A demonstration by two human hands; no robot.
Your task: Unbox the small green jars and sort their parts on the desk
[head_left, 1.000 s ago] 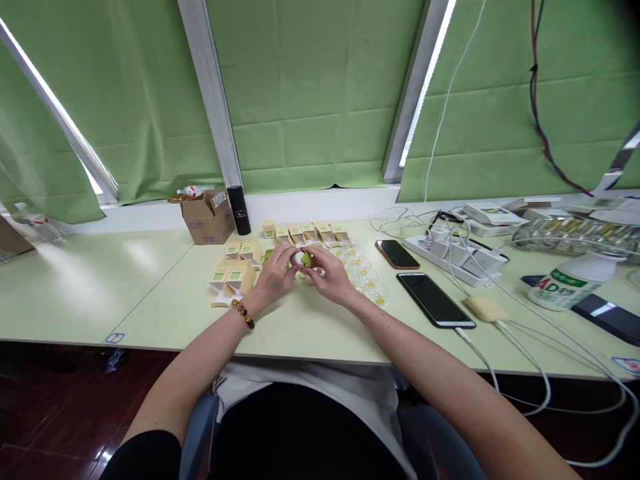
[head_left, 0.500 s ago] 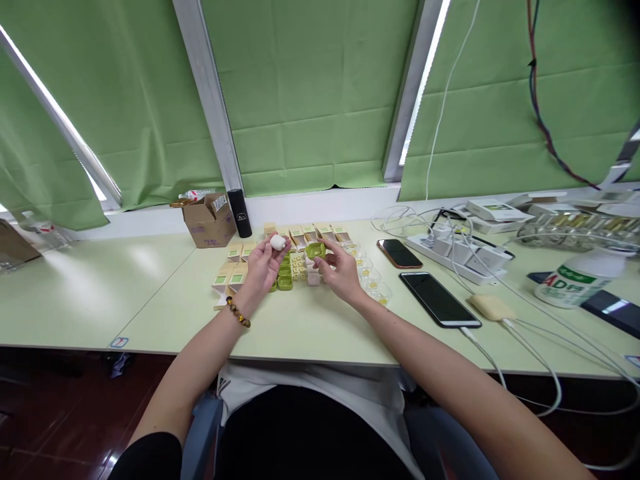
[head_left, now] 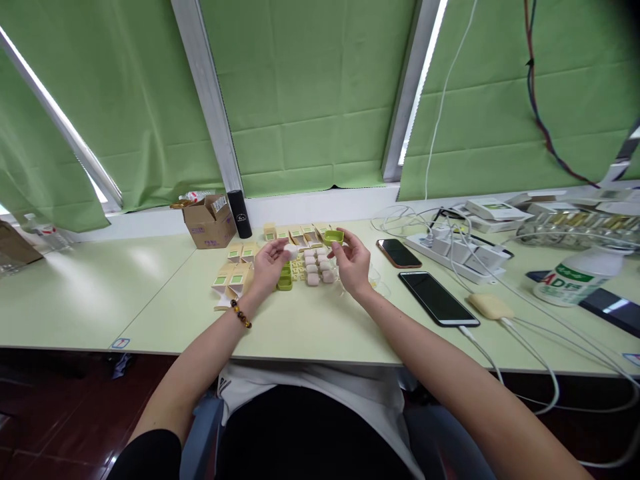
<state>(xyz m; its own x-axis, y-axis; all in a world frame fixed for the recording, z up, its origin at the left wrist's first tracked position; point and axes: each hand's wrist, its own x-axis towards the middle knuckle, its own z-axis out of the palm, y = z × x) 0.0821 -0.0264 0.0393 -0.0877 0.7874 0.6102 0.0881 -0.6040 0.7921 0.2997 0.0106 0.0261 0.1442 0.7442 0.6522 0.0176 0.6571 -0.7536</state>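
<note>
My left hand (head_left: pixel 269 268) grips a small white rounded case (head_left: pixel 291 251) between thumb and fingertips, above the desk. In my right hand (head_left: pixel 354 264) is a small lime-green open tray (head_left: pixel 333 237), pinched at its side and raised a little higher. Below and between the hands lie rows of pale, rounded case-like blocks (head_left: pixel 313 270). Left of these are tiny yellowish pieces (head_left: pixel 299 272), then more green trays (head_left: pixel 285 281), partly hidden by my left hand. Clear plastic pieces (head_left: pixel 381 285) lie beyond my right wrist, partly covered.
Beige boxes with green labels (head_left: pixel 239 281) stand at left and along the back. Behind them are a cardboard box (head_left: pixel 209 227) and black cylinder (head_left: pixel 240 215). Two phones (head_left: pixel 439 299), a corded power strip (head_left: pixel 457 257) and a white bottle (head_left: pixel 583 277) occupy the right.
My right hand has moved right and slightly up with the green tray, uncovering the pale blocks. My left hand has shifted slightly right and down with the white case.
</note>
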